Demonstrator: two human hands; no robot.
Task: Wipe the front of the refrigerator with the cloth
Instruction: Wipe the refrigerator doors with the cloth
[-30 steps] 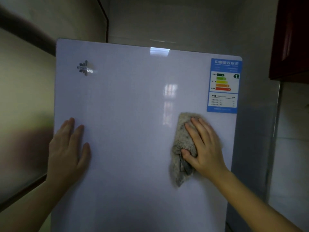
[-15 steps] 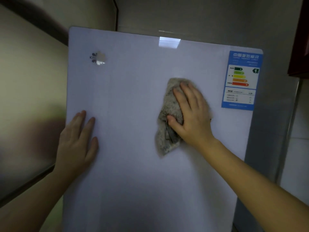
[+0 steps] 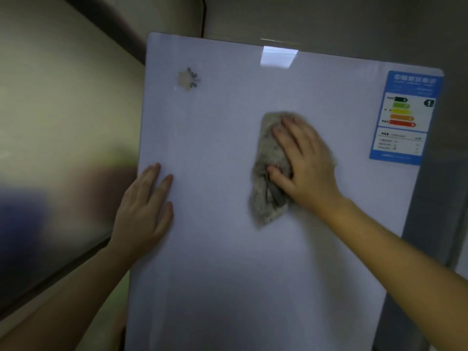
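Observation:
The refrigerator door is a glossy pale white panel filling the middle of the view. A crumpled grey cloth lies flat against its upper middle. My right hand presses on the cloth, fingers spread upward and thumb hooked over the cloth's left side. My left hand rests flat on the door near its left edge, fingers apart, holding nothing.
A blue energy label is stuck at the door's upper right, a small silver logo at its upper left. A frosted glass panel with a dark frame stands close on the left. A grey wall rises behind.
My right hand slid the cloth up and to the left across the door, away from the label. My left hand stayed flat near the left edge. The view shifted.

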